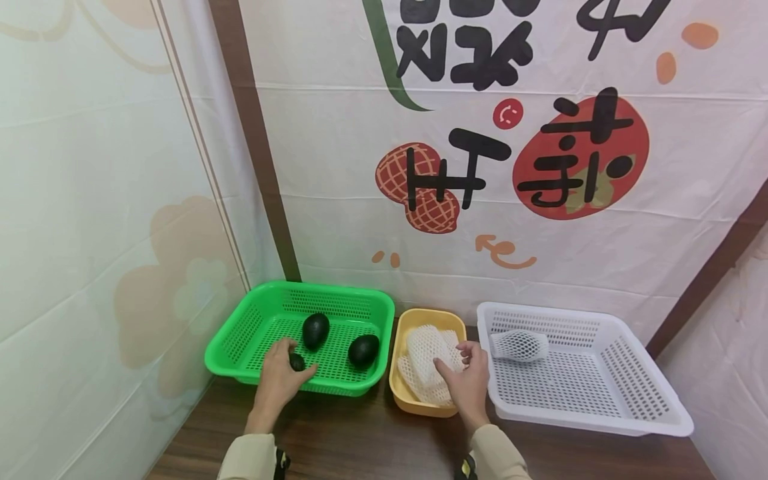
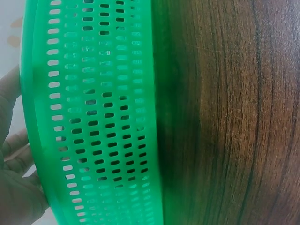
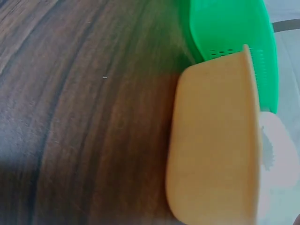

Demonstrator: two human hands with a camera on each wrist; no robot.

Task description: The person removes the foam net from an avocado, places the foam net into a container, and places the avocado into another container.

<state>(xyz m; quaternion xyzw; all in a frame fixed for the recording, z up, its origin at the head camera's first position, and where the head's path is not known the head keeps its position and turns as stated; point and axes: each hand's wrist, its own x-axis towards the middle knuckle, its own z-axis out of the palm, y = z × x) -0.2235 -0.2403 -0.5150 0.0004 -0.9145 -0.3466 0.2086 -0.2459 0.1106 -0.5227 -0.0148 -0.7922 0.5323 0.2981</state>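
Observation:
In the head view, my left hand (image 1: 281,378) reaches over the near rim of the green basket (image 1: 240,363), beside a dark avocado (image 1: 297,362) partly hidden by its fingers. The thumb stands apart from the fruit; whether the fingers touch it is unclear. Two more avocados, one upper (image 1: 315,331) and one to the right (image 1: 363,351), lie in this basket. My right hand (image 1: 471,383) is over the yellow bin (image 1: 414,405), thumb and fingers spread around white foam net sleeves (image 1: 427,357). Its thumb tip is at the top sleeve; firm contact cannot be made out.
At the right stands a white basket (image 1: 651,427), with a net-wrapped dark fruit (image 1: 521,346) at its back left. The containers sit side by side on a brown wooden table (image 1: 372,440). A printed cloth (image 1: 336,200) hangs behind, and another covers the left side.

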